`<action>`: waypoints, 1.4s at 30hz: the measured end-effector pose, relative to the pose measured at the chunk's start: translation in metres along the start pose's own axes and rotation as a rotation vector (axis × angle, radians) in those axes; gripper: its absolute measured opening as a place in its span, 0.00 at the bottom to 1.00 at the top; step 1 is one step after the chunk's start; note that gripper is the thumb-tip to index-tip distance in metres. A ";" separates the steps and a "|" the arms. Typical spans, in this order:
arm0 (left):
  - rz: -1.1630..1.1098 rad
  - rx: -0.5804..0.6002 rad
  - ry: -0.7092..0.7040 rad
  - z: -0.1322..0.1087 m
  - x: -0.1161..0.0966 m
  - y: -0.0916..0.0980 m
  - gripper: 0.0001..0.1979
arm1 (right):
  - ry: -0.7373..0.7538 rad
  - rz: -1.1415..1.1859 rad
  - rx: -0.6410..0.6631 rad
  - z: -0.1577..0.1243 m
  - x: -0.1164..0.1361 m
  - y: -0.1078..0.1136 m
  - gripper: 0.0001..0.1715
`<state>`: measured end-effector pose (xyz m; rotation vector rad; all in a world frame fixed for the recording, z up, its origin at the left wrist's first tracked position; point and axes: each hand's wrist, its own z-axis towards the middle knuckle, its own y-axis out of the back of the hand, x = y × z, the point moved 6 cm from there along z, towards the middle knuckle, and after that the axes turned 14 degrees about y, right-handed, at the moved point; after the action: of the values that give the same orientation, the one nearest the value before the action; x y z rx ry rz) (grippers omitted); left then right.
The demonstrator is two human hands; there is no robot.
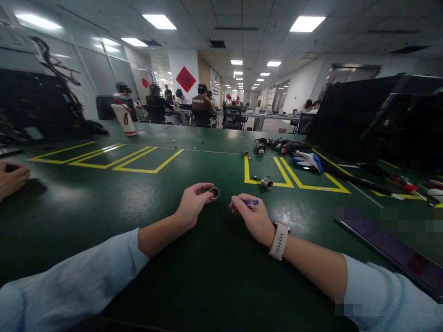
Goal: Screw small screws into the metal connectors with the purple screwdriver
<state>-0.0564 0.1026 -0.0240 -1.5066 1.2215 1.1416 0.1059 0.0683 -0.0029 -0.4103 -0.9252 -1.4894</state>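
Note:
My left hand (194,203) pinches a small round metal ring-like part (215,193) between thumb and fingertips, its hollow end showing. Closed around a small screwdriver with a purple handle (251,203) is my right hand (252,216), its thin shaft pointing left toward the metal part without touching it. A tiny dark piece (222,208) lies on the green table (214,276) between the hands. Farther off, inside a yellow-taped box, rests a metal cylinder with a thin shaft (266,183). Another small metal piece (246,153) sits behind it.
A white-blue glove (308,161) and dark cabled tools (277,146) lie at the back right. On the right are a flat dark-screened device (391,249) and a red screwdriver (404,182). A cup (124,119) stands back left. Another person's hand (13,179) rests at the left edge.

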 end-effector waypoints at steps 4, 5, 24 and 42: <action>-0.016 0.003 0.035 0.000 0.001 -0.001 0.11 | -0.085 0.015 0.008 0.001 -0.010 -0.001 0.18; -0.013 0.006 0.039 0.000 0.001 -0.001 0.11 | -0.099 0.016 0.013 0.001 -0.011 -0.002 0.18; 0.129 0.162 0.141 -0.057 -0.008 -0.013 0.15 | -0.352 0.368 -0.200 -0.002 -0.030 0.003 0.17; 0.136 0.159 0.076 -0.053 -0.008 -0.009 0.12 | 0.287 0.117 -0.003 0.003 0.034 0.007 0.16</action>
<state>-0.0411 0.0539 -0.0048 -1.3753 1.4496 1.0557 0.1065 0.0484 0.0260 -0.2404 -0.6608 -1.3986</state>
